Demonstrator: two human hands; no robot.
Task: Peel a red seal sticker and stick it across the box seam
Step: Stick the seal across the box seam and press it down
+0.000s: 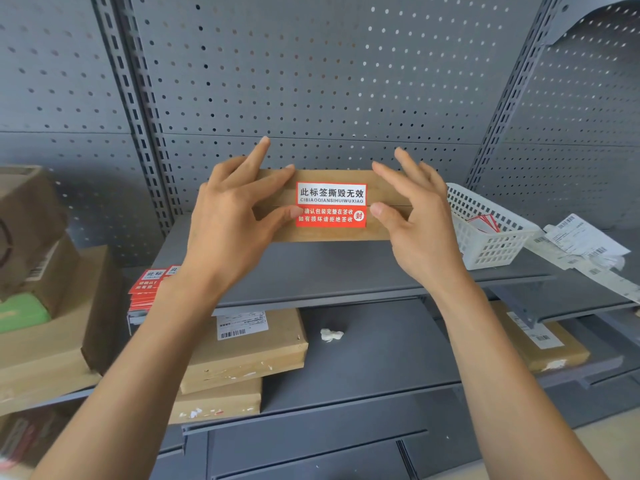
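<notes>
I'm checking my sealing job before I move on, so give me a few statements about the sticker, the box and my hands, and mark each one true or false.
1. The red seal sticker lies across the seam of the box. True.
2. The left hand is holding a knife. False: it holds no tool; its thumb presses the sticker's left edge.
3. The right hand has its thumb at the sticker's right edge. True.
4. The white basket sits left of the box. False: it is on the right.
5. A stack of spare stickers lies at lower left. True.
</notes>
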